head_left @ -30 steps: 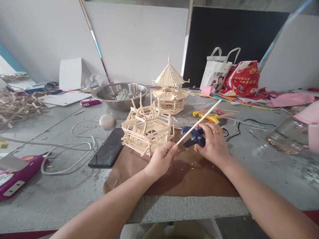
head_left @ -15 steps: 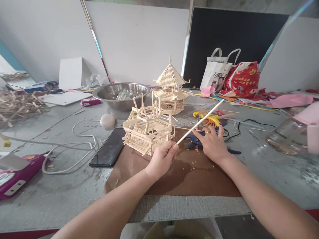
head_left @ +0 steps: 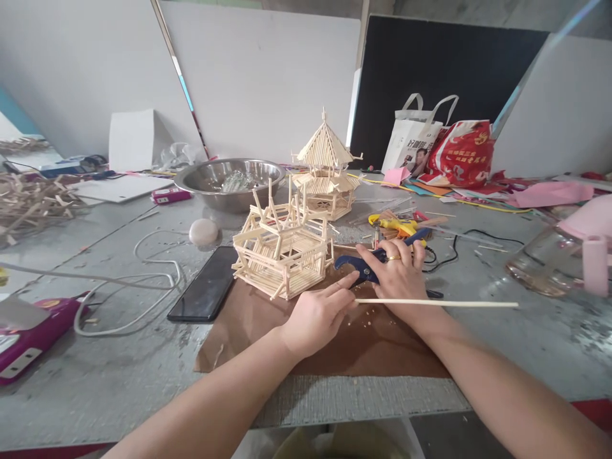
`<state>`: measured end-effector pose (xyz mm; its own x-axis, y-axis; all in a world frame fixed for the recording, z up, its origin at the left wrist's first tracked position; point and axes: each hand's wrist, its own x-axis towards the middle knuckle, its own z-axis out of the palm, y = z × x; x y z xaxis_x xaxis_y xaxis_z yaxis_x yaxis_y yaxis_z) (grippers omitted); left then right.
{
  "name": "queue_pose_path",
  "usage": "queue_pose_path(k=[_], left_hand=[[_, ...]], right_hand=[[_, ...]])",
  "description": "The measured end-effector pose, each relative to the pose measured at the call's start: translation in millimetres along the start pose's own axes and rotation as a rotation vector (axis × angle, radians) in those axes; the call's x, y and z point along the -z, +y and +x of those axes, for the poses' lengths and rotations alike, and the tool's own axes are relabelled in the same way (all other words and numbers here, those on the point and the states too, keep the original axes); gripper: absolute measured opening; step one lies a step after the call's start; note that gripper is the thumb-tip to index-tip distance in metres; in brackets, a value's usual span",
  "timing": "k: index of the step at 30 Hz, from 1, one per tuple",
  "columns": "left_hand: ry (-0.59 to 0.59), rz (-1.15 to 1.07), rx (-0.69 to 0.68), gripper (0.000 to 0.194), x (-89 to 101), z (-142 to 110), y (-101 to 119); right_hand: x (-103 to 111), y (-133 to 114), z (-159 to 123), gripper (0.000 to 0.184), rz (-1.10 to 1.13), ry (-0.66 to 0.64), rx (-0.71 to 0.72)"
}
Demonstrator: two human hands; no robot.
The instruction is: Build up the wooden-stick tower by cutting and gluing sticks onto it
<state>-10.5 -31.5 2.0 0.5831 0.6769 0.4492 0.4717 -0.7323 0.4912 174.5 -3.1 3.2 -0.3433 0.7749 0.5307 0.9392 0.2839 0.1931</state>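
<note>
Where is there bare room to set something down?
Bare table: left of the brown sheet, nearer than the phone; right of the right forearm, nearer than the jug. Crowded: beyond the right hand, around the yellow tool.

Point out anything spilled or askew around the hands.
Pale crumbs lie scattered on the brown sheet beside the left hand, loose like unswept debris. The sheet's near left corner also looks creased rather than flat.
</note>
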Motion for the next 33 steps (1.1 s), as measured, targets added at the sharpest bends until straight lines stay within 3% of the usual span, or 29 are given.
queue_pose_path(k=[5,10,17,21,24,27,33], left_hand=[[-0.055,0.244,0.000,0.024,-5.7,-1.4,-2.9],[-0.090,0.384,-0.091,0.023,-7.8,-1.8,-2.5],[-0.229,0.321,-0.203,0.019,-6.3,-0.9,2.0],[-0.200,0.198,-0.207,0.016,-2.8,-0.8,2.9],[-0.097,0.065,-0.127,0.017,-0.2,-0.7,2.3],[0.040,-0.093,0.035,0.022,1.9,-0.2,1.6],[0.165,-0.312,0.297,0.030,4.8,3.1,2.7]], right_hand=[[1.2,-1.2,-1.1,0.058,-0.012,0.001,-0.008],[-4.0,1.7,-0.5,0.055,-0.013,0.018,-0.017],[-2.6,5.4,-0.8,0.062,0.033,0.065,-0.075],[-6.6,10.4,0.5,0.061,0.094,0.063,-0.076],[-14.5,15.9,1.5,0.063,0.179,0.062,-0.086],[-20.5,19.0,1.9,0.064,0.289,0.099,-0.082],[-13.3,11.0,-1.1,0.047,0.419,0.182,0.036]])
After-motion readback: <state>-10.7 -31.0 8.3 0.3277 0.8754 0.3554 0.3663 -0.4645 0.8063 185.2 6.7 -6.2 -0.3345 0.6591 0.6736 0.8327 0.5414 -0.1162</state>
